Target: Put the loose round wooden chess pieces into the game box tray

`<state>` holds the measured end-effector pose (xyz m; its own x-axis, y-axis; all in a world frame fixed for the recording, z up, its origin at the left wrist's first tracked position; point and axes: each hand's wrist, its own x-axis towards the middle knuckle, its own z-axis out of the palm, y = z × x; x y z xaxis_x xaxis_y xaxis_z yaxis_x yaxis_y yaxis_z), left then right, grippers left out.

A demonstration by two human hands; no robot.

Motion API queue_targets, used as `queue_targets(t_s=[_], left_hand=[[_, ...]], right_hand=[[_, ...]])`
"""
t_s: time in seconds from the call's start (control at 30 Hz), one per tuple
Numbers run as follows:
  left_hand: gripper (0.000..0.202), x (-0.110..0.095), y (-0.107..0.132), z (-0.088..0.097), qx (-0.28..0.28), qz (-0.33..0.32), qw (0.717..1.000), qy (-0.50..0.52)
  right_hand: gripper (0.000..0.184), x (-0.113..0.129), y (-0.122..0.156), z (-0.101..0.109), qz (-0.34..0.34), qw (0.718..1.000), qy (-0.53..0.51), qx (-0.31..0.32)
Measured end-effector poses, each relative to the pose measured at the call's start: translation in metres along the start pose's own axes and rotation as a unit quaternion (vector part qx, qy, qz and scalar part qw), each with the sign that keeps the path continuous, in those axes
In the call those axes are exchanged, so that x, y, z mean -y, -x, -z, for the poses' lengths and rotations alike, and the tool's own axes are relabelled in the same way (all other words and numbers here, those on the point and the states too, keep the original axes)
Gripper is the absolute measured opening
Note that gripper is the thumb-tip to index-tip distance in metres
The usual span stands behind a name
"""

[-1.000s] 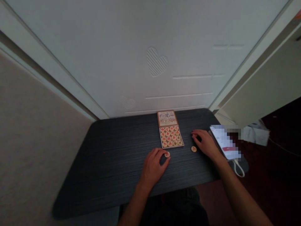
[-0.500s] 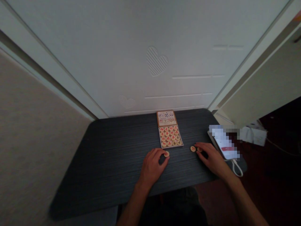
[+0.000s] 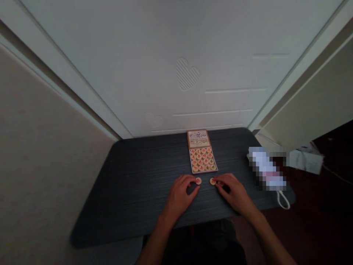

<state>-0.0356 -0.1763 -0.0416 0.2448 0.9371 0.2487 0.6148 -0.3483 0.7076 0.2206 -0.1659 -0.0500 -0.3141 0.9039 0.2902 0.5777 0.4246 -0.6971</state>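
My left hand [image 3: 181,193] is closed, thumb and fingertips around the edge of a round wooden Chinese chess piece [image 3: 199,181] with a red character. Facing it, my right hand [image 3: 232,189] grips a Chinese chess piece [image 3: 213,181] at its front, and a second piece [image 3: 220,183] lies partly hidden under its fingers. A small gap parts the two hands' pieces. Just beyond them is an open box [image 3: 191,166] filled with rows of Chinese chess pieces, most with red characters and a few darker ones at the lower right. Its printed lid [image 3: 199,139] lies behind it.
The dark wood-grain table [image 3: 138,191] stands against a white panel [image 3: 132,73] with embossed hearts. On the table's right side lies a blurred-out phone-like device [image 3: 266,167] with a white cable loop [image 3: 283,200]. Papers [image 3: 306,160] lie beyond the right edge.
My right hand has slid left along the table with its two pieces, bringing them close to the left hand's piece. My left hand stays around its piece almost in place.
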Motion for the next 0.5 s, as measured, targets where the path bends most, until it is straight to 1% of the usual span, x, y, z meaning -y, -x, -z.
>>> queue_targets(t_s=[0.1, 0.2, 0.33, 0.5], left_hand=[[0.019, 0.001, 0.001, -0.001, -0.009, -0.003, 1.0, 0.003], [0.02, 0.002, 0.001, -0.002, -0.017, -0.007, 1.0, -0.005], [0.017, 0.0, 0.0, -0.001, -0.016, -0.008, 1.0, -0.019], [0.019, 0.0, 0.001, -0.001, -0.009, 0.005, 1.0, -0.019]], right_hand=[[0.027, 0.013, -0.005, -0.015, 0.016, 1.0, -0.015, 0.005], [0.032, 0.021, -0.012, -0.024, 0.028, 0.999, -0.023, 0.012], [0.035, 0.022, -0.016, -0.028, 0.037, 0.999, -0.029, 0.013], [0.033, 0.015, -0.009, -0.027, 0.036, 0.999, -0.013, -0.005]])
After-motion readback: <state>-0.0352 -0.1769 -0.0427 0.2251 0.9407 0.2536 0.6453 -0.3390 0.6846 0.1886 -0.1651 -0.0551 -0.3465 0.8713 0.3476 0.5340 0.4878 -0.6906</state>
